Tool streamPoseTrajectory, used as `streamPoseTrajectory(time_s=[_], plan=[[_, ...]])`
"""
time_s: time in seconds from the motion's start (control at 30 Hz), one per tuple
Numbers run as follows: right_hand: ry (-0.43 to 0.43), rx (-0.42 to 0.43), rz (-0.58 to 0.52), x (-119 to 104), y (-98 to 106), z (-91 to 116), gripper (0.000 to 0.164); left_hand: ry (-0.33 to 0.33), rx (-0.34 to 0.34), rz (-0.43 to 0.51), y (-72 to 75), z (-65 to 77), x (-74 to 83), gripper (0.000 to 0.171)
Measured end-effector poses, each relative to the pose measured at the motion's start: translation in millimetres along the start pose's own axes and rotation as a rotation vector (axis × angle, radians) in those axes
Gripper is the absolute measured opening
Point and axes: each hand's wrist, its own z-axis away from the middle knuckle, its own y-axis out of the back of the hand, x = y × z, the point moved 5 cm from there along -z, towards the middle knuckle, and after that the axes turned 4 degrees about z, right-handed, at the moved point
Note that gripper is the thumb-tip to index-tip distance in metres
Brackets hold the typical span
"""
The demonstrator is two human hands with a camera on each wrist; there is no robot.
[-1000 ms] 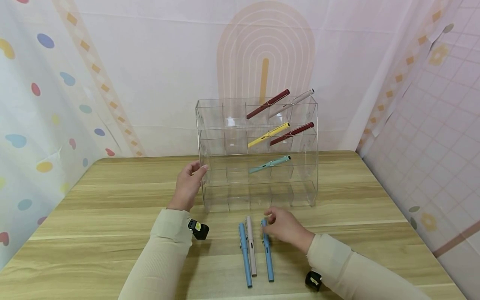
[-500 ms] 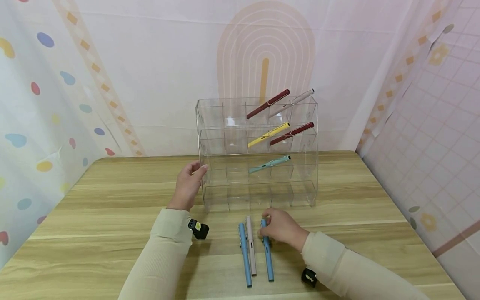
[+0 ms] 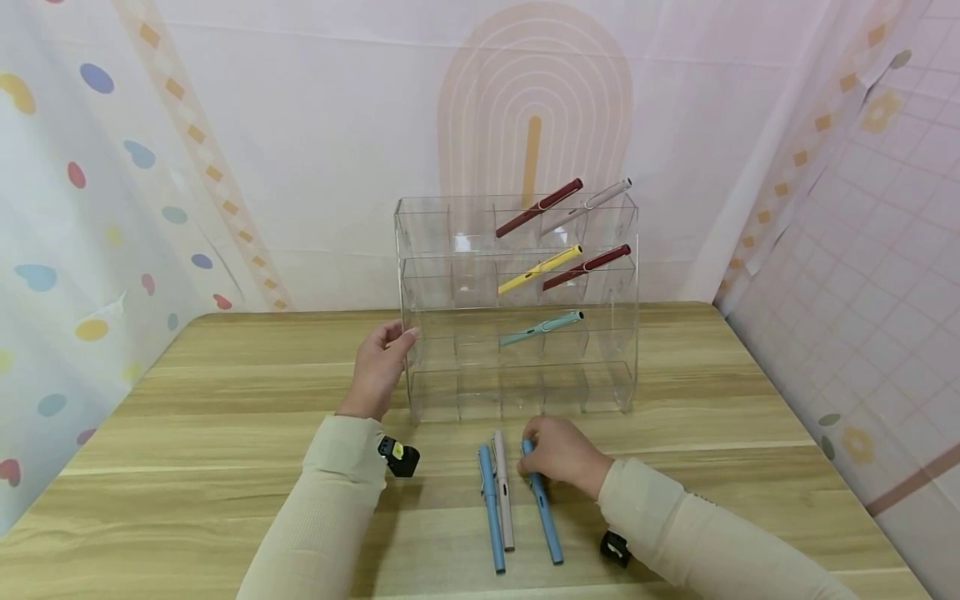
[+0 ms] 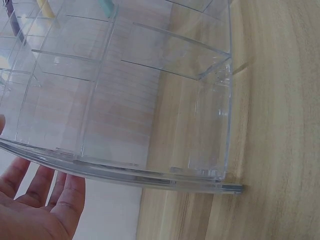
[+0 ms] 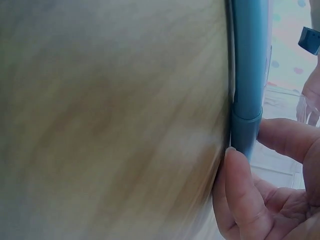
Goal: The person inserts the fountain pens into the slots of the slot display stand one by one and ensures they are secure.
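Note:
A clear acrylic pen rack (image 3: pixel 521 308) with stepped rows of compartments stands upright on the table. My left hand (image 3: pixel 381 367) holds its left side panel, thumb in front and fingers behind; the left wrist view shows the fingers (image 4: pixel 70 197) along the panel's outer side. In front of the rack, my right hand (image 3: pixel 566 454) pinches the capped end of a blue pen (image 3: pixel 546 517) between thumb and fingers, seen close up as a blue barrel (image 5: pixel 250 60) in the right wrist view. Left of it lie another blue pen (image 3: pixel 492 508) and a pale grey-pink pen (image 3: pixel 503 492), side by side.
Leaning in the rack are two dark red pens, one high (image 3: pixel 540 208) and one lower (image 3: pixel 587 267), a pale pen (image 3: pixel 600 198), a yellow pen (image 3: pixel 540 269) and a teal pen (image 3: pixel 542 329). Patterned curtains (image 3: pixel 337 150) hang behind the wooden table (image 3: pixel 247 383).
My right hand has moved slightly left and closed its fingertips on the blue pen, whose lower end has swung to the right. The left hand stays on the rack.

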Motion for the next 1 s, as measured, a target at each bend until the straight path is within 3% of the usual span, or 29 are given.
streamPoseTrajectory(time_s=[0.5,0.73,1.0], plan=[[-0.053,0.012,-0.031,4,3,-2,0.015,0.003,0.002,0.007,-0.8,0.1,0.6,0.047],[-0.079,0.027,-0.125,4,10,0,0.020,0.006,-0.001,0.001,-0.6,0.1,0.9,0.046],[-0.049,0.066,-0.258,1,24,3,0.027,0.011,0.002,-0.001,-0.3,0.7,1.3,0.046]])
